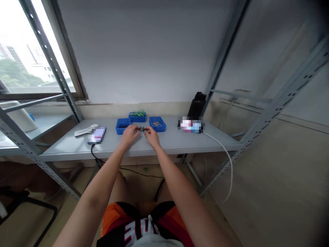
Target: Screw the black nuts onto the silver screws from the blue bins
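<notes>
Between my two hands is a small dark piece with several thin arms point(142, 129), held just above the grey tabletop. My left hand point(130, 133) pinches its left side, and my right hand point(152, 134) has its fingers closed on the right side. The piece is too small for me to tell its exact kind. Close behind my left hand stands a blue bin point(119, 131) with dark contents. A second blue bin point(161, 129), holding small black and silvery parts, is just behind my right hand. Green pieces point(138, 113) fill a third blue bin point(138, 119) farther back.
A phone point(97, 135) with a black cable and a white device point(83, 131) lie at left. At right are another phone-like device point(190, 125) with a white cable and a black bottle point(197, 105). Metal shelf posts point(223, 44) frame the grey table point(174, 145).
</notes>
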`<state>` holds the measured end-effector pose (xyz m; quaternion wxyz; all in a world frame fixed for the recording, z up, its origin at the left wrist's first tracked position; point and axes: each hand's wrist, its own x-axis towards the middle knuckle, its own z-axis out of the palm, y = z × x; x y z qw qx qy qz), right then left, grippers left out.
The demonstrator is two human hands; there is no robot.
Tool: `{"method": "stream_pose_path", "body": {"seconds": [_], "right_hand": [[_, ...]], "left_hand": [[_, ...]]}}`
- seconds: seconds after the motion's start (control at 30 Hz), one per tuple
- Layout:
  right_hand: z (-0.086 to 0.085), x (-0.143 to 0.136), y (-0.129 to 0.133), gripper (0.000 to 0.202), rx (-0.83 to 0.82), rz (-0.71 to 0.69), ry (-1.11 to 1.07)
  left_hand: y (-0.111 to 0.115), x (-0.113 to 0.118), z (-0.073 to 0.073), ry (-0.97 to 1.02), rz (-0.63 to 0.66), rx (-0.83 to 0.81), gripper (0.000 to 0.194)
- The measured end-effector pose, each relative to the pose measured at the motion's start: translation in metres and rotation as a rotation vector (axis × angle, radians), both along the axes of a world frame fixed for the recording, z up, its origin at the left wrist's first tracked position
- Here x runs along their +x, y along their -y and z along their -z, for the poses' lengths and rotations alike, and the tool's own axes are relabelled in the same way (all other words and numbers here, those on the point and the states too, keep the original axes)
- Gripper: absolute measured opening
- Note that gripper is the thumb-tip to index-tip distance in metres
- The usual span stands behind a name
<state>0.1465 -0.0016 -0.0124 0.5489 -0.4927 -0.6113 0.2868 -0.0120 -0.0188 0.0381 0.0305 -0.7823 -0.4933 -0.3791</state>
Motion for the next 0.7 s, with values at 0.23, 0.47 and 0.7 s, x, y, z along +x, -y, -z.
{"method": "stream_pose_path", "body": {"seconds": [0.23,0.47,0.7], "right_hand": [[-0.002,0.000,0.000,0.018,-0.023,-0.007,-0.015],[-0.002,-0.001,-0.002,0.018,-0.022,0.003,-0.021],[0.000,-0.001,-0.005,0.017,-0.028,0.001,0.005]], "left_hand": [[-0.013,-0.028,-0.042,-0.152,-0.418,0.023,0.036],[0.008,0.008,-0.005,-0.462,-0.255,-0.232,0.032],[-0.010,0.021,0.007,-0.328,-0.392,-0.307,0.032]]}}
